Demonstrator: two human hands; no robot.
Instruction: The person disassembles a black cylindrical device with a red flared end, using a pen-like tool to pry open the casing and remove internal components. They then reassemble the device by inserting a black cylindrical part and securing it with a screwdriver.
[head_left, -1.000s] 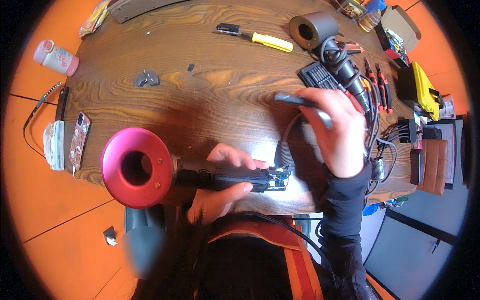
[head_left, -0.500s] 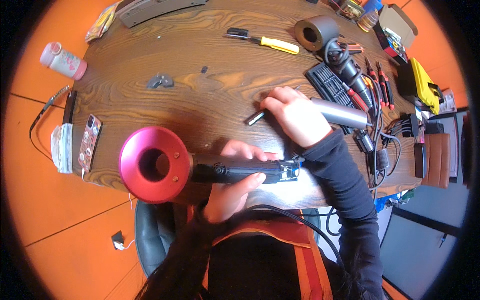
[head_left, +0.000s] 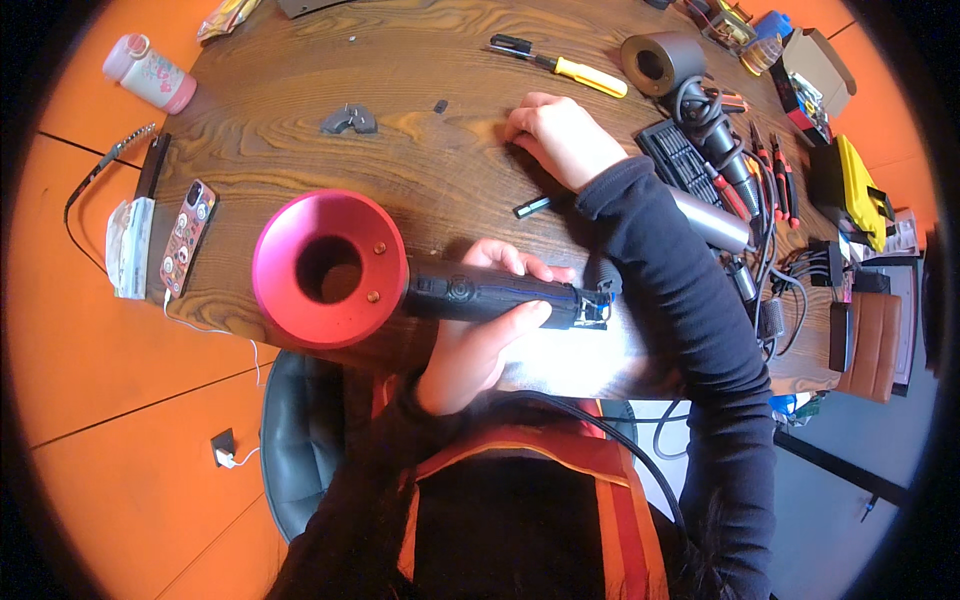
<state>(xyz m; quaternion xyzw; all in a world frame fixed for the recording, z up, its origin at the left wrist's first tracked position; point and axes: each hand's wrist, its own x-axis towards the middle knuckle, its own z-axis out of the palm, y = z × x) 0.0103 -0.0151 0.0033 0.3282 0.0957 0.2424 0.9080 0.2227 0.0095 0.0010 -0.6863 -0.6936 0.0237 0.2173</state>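
My left hand (head_left: 480, 345) is closed around the black handle of a hair dryer (head_left: 440, 291). Its pink ring-shaped head (head_left: 300, 300) points left, with two copper-coloured round spots on the rim. The handle's right end is uncased, showing wires and small electronic parts (head_left: 597, 308). Beyond it, my right hand (head_left: 565, 140) hovers over or rests on the table, back upward and fingers curled together; anything inside is hidden. A short dark rod (head_left: 532, 207) lies below that hand. Partly behind my right sleeve is a dark grey piece (head_left: 603, 275). A silver tube (head_left: 712, 220) lies right of my forearm.
A yellow-handled screwdriver (head_left: 590, 77), a grey curved part (head_left: 349, 119) and a small black piece (head_left: 440, 106) lie farther back. To the right are another hair dryer (head_left: 665, 62), a black bit case (head_left: 675, 155), pliers (head_left: 785, 180) and cables. A phone (head_left: 188, 240) lies left.
My right hand has moved forward, away from the short dark rod, which stays on the table. My left hand keeps its hold on the hair dryer. The whole view has shifted somewhat.
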